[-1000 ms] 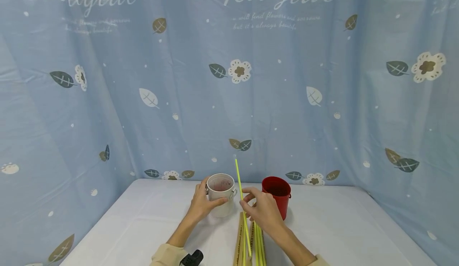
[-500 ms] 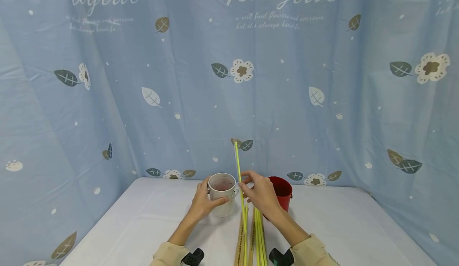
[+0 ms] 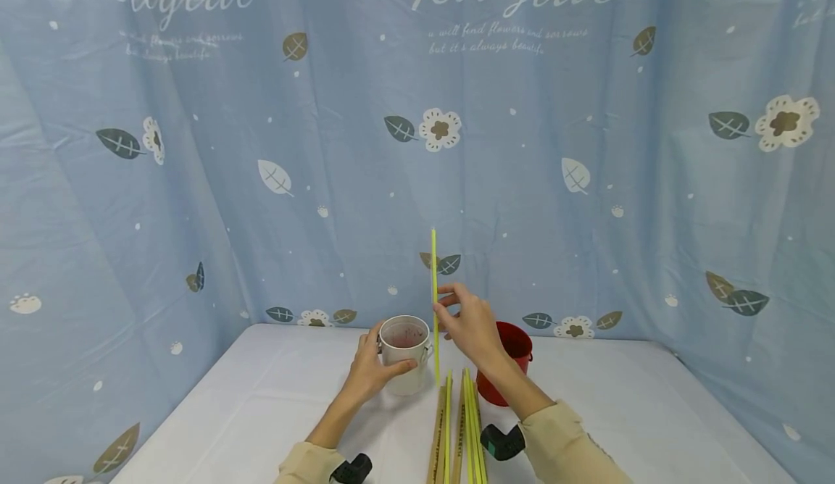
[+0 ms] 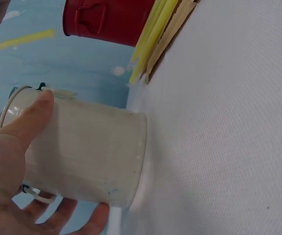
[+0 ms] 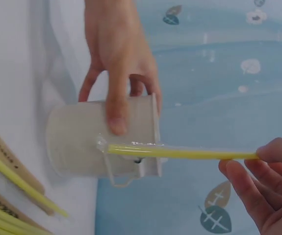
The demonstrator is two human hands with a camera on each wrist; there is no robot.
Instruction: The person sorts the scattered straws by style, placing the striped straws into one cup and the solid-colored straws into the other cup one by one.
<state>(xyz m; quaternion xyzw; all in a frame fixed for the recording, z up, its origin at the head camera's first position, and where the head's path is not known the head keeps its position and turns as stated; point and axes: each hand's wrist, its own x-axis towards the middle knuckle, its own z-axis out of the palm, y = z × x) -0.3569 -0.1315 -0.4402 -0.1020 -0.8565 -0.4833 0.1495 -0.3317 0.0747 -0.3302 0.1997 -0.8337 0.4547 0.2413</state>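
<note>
My left hand [image 3: 367,374] grips a small off-white metal bucket [image 3: 409,382] that stands upright on the table, thumb across its front and fingers round its far side. In the left wrist view the bucket [image 4: 89,152] shows small side handles. With thumb and fingertips, my right hand [image 3: 475,332] pinches a long yellow straw [image 3: 434,266], held upright just right of the bucket. The right wrist view shows clear film round the straw [image 5: 180,153], its lower end overlapping the bucket's side, below the rim.
Behind my right forearm stands a red metal bucket [image 3: 515,343]. Several more yellow straws [image 3: 474,426] lie in front, alongside brown paper strips [image 3: 438,433] with black print. A blue patterned curtain [image 3: 339,143] hangs behind the white-covered table [image 3: 261,382].
My right hand has risen with the yellow straw, lifting it off the others and turning it from slanted to nearly vertical. The left hand and off-white bucket have stayed put.
</note>
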